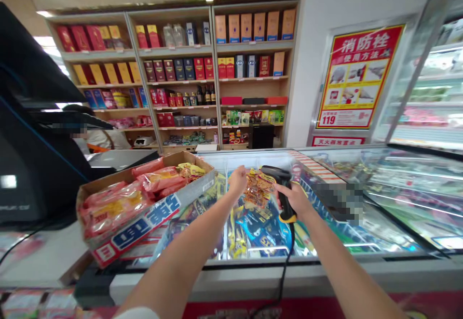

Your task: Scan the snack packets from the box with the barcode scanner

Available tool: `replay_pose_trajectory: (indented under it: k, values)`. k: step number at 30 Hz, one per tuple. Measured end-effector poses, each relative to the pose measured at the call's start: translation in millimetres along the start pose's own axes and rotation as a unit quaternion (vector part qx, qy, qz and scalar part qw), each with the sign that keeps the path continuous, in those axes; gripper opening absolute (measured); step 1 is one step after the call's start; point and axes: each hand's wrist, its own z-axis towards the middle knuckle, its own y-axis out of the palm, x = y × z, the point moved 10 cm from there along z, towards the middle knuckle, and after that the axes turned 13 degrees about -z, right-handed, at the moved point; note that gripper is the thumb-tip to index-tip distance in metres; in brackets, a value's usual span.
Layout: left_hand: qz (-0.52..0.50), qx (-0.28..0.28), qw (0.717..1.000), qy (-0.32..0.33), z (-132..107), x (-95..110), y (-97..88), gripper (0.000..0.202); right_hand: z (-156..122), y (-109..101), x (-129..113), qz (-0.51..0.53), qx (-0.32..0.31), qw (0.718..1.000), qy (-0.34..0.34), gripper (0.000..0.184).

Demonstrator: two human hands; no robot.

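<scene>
My right hand is wrapped round the handle of a black and yellow barcode scanner, whose head points left. A black cable hangs from the handle toward me. With closed fingers, my left hand grips the left edge of a see-through snack packet with orange-brown contents and a yellow top. The packet hangs just left of the scanner head, over the glass-topped freezer. Under the glass lie blue and yellow packages.
A cardboard box of pink-red packets stands on the freezer's left side. At far left is a dark checkout screen on a counter. Shelves of boxed bottles line the back wall. A red poster hangs at right.
</scene>
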Motion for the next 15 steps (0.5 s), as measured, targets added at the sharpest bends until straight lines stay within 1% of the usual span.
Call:
replay_pose_trajectory:
  k: [2, 4, 6, 8, 9, 10, 12, 13, 14, 15]
  values:
    - [0.04, 0.012, 0.999, 0.03, -2.4, 5.8, -22.5, 0.033, -0.6, 10.1, -1.9, -0.005, -0.007, 1.0, -0.004, 0.029]
    - [0.087, 0.02, 0.995, 0.042, -1.9, 10.9, -50.7, 0.031, 0.2, 27.2, -4.2, -0.002, -0.024, 1.0, -0.004, 0.029]
    - [0.153, 0.043, 0.986, 0.042, 1.2, 17.2, -88.5, 0.028, 2.6, 50.2, -6.2, 0.012, -0.049, 0.999, 0.001, 0.027]
    - [0.24, 0.077, 0.967, 0.027, 5.3, 23.2, -133.3, 0.026, 6.8, 75.9, -9.1, 0.021, -0.074, 0.997, -0.001, 0.027]
    - [0.288, 0.091, 0.953, 0.008, 7.3, 24.0, -155.6, 0.025, 9.6, 88.8, -10.8, 0.018, -0.085, 0.996, -0.005, 0.027]
    - [0.335, 0.092, 0.938, -0.019, 9.0, 22.0, -175.1, 0.024, 12.6, 101.5, -12.7, 0.014, -0.096, 0.995, -0.012, 0.027]
    - [0.401, 0.072, 0.908, -0.093, 10.0, 8.7, -205.8, 0.028, 18.9, 125.1, -15.3, 0.007, -0.114, 0.993, -0.026, 0.028]
    - [0.417, 0.059, 0.898, -0.129, 8.7, -0.8, -216.0, 0.034, 21.7, 135.5, -15.8, 0.009, -0.121, 0.992, -0.032, 0.029]
    - [0.422, 0.047, 0.891, -0.158, 6.8, -9.9, -222.5, 0.038, 24.1, 144.2, -15.5, 0.015, -0.127, 0.991, -0.039, 0.028]
    - [0.418, 0.041, 0.891, -0.174, 4.9, -17.5, -225.3, 0.042, 26.0, 150.9, -14.4, 0.023, -0.13, 0.99, -0.045, 0.028]
